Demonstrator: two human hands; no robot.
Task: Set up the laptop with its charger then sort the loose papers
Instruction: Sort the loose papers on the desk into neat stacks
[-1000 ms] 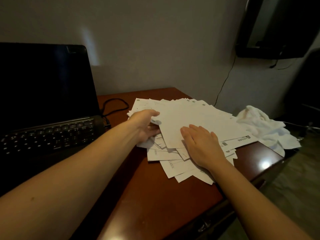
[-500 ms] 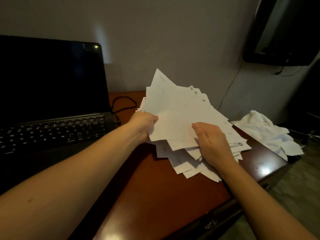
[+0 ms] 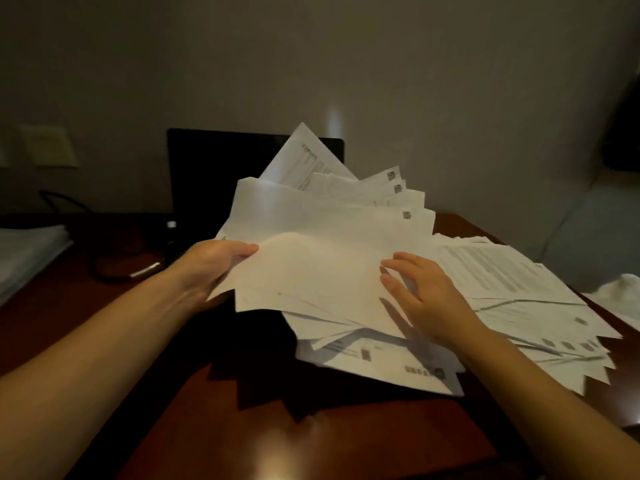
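A fan of loose white papers (image 3: pixel 322 237) is tilted up off the red-brown desk (image 3: pixel 311 441). My left hand (image 3: pixel 218 265) grips its left edge. My right hand (image 3: pixel 422 296) lies on the sheets' right side with its fingers spread, holding nothing. More printed papers (image 3: pixel 512 299) lie spread flat under and to the right of that hand. The black laptop (image 3: pixel 207 178) stands open behind the fan, its screen dark and half hidden by the sheets. A dark cable (image 3: pixel 110 271) with a silver end lies left of the laptop; where it plugs in is hidden.
Another stack of white sheets (image 3: pixel 27 254) sits at the desk's far left edge. A white cloth (image 3: pixel 620 296) lies at the right edge. A pale switch plate (image 3: pixel 48 147) is on the wall, and a dark object (image 3: pixel 623 133) hangs at upper right.
The papers went from flat on the desk to a raised fan in front of the laptop. My right hand let go of its grip and now rests open on them. The view swung left.
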